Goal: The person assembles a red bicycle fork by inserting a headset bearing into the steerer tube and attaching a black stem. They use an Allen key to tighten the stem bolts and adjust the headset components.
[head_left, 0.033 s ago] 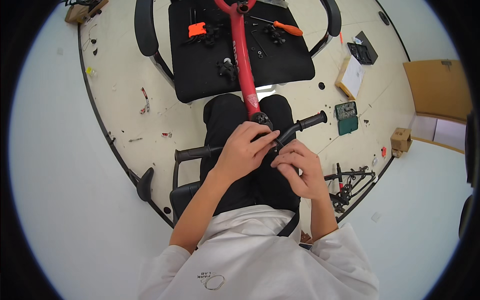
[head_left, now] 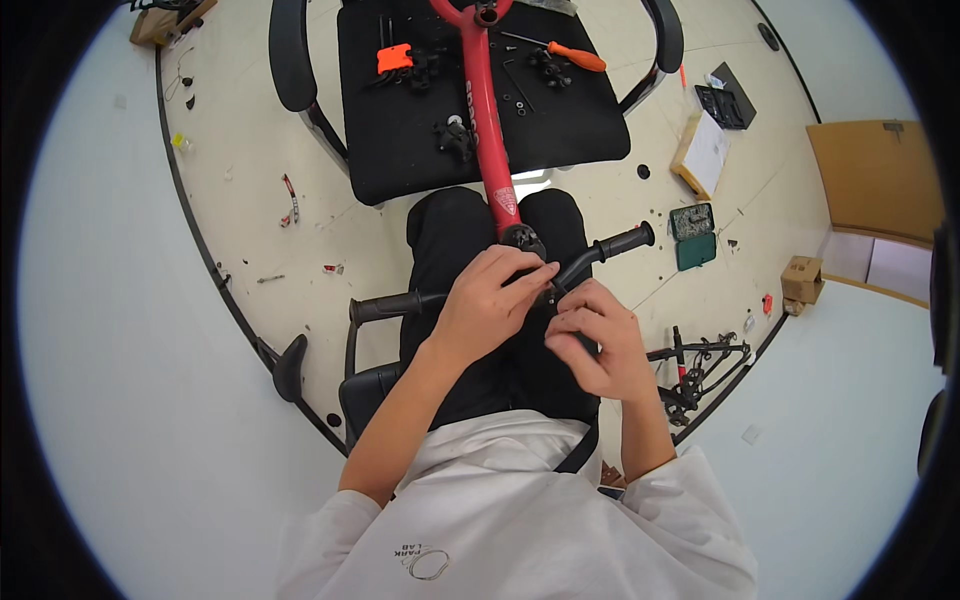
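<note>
Head view. The left hand (head_left: 485,303), palm down, has its fingers bent and drawn together over the middle of a black handlebar (head_left: 578,267); whether it grips the bar or a small part there cannot be told, since the fingers hide the contact. The right hand (head_left: 605,345) lies just beside it, fingers curled and thumb held apart below them, its index fingertip near a small dark piece at the bar's centre; whether anything is pinched cannot be told.

The handlebar lies across the person's lap: one grip (head_left: 385,307) shows to the left of the left hand, the other grip (head_left: 628,240) beyond the right hand. Directly beyond the left hand's fingers, a black clamp (head_left: 522,238) sits at the near end of a red frame tube (head_left: 484,130), which runs away from both hands over a black chair seat (head_left: 400,150).

On this seat, well beyond the right hand, lie a screwdriver (head_left: 576,57) with an orange handle and a hex key (head_left: 518,85); beyond the left hand lies an orange piece (head_left: 394,59).
</note>
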Demonstrator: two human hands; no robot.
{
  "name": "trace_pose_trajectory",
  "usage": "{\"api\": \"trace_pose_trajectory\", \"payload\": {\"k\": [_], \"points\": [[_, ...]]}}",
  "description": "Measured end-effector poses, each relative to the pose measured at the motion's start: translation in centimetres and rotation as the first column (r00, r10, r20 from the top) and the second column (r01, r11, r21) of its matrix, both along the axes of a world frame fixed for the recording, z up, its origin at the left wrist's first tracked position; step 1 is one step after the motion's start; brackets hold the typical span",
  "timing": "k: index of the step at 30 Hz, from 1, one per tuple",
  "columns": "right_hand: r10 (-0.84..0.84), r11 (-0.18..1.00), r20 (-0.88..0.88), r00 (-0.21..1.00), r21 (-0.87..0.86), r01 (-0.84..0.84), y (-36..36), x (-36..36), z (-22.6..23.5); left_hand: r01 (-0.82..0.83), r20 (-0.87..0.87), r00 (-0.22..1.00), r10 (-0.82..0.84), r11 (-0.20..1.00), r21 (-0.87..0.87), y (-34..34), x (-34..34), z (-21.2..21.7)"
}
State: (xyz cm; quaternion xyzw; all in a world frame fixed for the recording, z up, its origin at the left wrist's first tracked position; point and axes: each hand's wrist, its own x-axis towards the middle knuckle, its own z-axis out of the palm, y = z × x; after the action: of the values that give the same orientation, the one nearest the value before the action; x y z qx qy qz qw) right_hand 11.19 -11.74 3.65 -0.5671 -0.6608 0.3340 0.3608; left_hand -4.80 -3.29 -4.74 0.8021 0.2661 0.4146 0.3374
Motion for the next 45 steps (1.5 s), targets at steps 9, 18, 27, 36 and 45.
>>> {"api": "trace_pose_trajectory", "payload": {"k": [9,18,27,36,45], "points": [[-0.17,0.983,-0.305,0.937,0.006,0.181,-0.7,-1.7,-1.2,-0.037,0.136,0.99,0.037,0.999,-0.007,-0.1,0.6,-1.1],[-0.213,0.969,-0.855,0.473,-0.122,0.215,-0.7,-0.5,-5.0,-0.109,0.164,0.98,0.111,0.994,-0.019,-0.5,1.3,-0.8],[-0.189,0.951,-0.366,0.911,0.164,0.264,-0.3,-1.4,-3.6,-0.294,0.182,0.94,0.289,0.956,-0.001,-2.5,2.1,-1.5],[-0.231,0.926,-0.252,0.94,0.24,0.292,-0.2,-2.1,-2.5,-0.275,0.137,0.952,0.273,0.961,-0.003,-2.4,2.2,-1.6],[-0.217,0.94,-0.694,0.687,0.042,0.339,-0.9,-2.1,-4.1,-0.303,0.2,0.934,0.295,0.953,0.01,-2.3,2.4,-2.2]]}}
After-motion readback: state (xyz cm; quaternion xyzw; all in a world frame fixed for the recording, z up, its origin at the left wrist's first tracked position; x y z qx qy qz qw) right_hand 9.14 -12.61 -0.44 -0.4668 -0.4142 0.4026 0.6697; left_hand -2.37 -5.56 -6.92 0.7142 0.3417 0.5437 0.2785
